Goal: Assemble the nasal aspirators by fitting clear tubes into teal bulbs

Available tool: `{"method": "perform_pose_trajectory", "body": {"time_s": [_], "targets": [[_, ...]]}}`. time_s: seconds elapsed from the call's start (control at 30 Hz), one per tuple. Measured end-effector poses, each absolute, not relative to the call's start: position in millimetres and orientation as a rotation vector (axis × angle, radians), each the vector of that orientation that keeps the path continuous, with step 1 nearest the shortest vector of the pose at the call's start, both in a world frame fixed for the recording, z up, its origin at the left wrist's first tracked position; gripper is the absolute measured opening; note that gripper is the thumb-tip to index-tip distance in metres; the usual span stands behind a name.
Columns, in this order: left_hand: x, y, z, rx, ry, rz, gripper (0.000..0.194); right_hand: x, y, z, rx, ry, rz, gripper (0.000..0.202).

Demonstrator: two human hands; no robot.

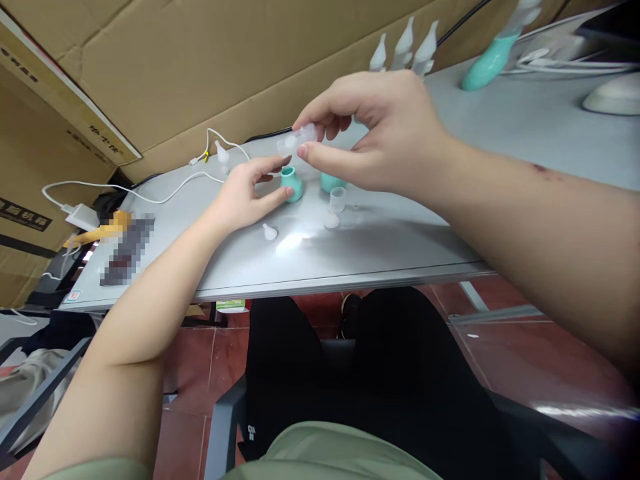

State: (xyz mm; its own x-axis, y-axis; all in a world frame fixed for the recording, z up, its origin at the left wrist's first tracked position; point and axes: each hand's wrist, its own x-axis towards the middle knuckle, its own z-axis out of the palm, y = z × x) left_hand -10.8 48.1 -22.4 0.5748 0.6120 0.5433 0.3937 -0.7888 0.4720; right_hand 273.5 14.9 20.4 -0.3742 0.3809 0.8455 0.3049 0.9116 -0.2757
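My left hand (249, 193) has its thumb and fingers around a small teal squeeze bulb (292, 185) that stands on the table, its round opening facing up. Just above that bulb, my right hand (373, 133) pinches a clear plastic tube (296, 139) between thumb and fingertips, tilted and apart from the bulb. Partly behind my right hand is a second teal bulb (332, 183). Near it are a clear short cup (338, 199) and a small whitish piece (332, 220). A white pointed tip (270, 231) lies closer to the table's front edge.
Several white nozzles (404, 43) stand along the cardboard wall (200, 60). A teal-bulbed nasal aspirator (493, 60) is at the far right, near white cables and a white mouse-like object (615, 95). A white cable (165, 200) crosses the left side of the grey table (235, 267).
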Motion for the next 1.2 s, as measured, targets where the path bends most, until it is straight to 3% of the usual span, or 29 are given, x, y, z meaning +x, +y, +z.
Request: {"method": "perform_pose_trajectory", "body": {"time_s": [0.27, 0.5, 0.77, 1.03, 1.2], "targets": [[-5.1, 46.4, -23.3, 2.382, 0.790, 1.033, 0.031, 272.3, 24.0, 16.6, -0.536, -1.998, 0.141, 0.014], [-9.0, 35.7, -19.1, 2.332, 0.665, 1.138, 0.024, 274.7, 23.5, 17.9, -0.527, -1.991, 0.191, 0.013], [-24.8, 40.8, -5.5, 2.391, 0.579, 1.498, 0.039, 273.5, 23.3, 17.9, -0.526, -1.973, 0.238, 0.012], [-23.9, 46.4, -11.8, 2.439, 0.746, 1.491, 0.065, 273.9, 25.3, 15.6, -0.516, -1.967, 0.228, 0.015], [-23.1, 39.9, -9.4, 2.439, 0.694, 1.463, 0.051, 274.3, 25.5, 15.8, -0.526, -1.986, 0.232, 0.017]]}}
